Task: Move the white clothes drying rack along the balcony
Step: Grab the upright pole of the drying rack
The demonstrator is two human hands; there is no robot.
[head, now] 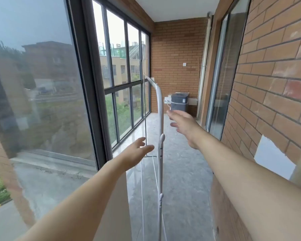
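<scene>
No legible text

No words, brands or numbers can be read anywhere. Faint marks are seen on the green rooftop structure (119,49) beyond the window and on the front of the grey machine (179,101) at the far wall, but they are too blurred.

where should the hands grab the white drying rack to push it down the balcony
Probably the white drying rack by its upright end tube, one hand from each side: left hand low, right hand near the top bend. The tube is slim and bare there.

Head-worn view, facing forward and down along balcony
</scene>
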